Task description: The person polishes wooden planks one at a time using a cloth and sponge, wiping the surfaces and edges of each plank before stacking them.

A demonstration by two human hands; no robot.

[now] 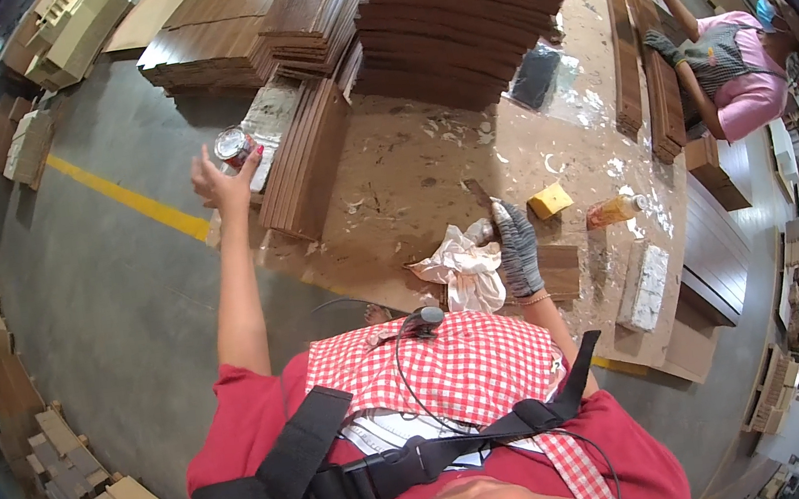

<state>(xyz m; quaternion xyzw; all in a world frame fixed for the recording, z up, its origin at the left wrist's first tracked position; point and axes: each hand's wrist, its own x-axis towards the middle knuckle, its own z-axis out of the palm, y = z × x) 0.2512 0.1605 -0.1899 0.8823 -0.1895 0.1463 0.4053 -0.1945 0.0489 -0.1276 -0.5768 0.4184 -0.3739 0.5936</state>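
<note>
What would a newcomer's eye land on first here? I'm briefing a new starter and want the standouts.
Probably the bare left hand, raised toward a small metal can at the worktable's left edge. Next, the gloved right hand resting on the paint-spattered worktable beside a crumpled white rag and a yellow sponge. Behind rise tall stacks of dark wood planks.

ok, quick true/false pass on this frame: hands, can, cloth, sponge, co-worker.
1. The left hand is bare and raised at a small metal can. True.
2. The right hand is bare. False: it wears a grey knit glove.
3. A crumpled white cloth lies beside the right hand. True.
4. The yellow sponge sits on the concrete floor. False: it lies on the paint-spattered board.
5. A co-worker in pink works at the far right. True.
</note>
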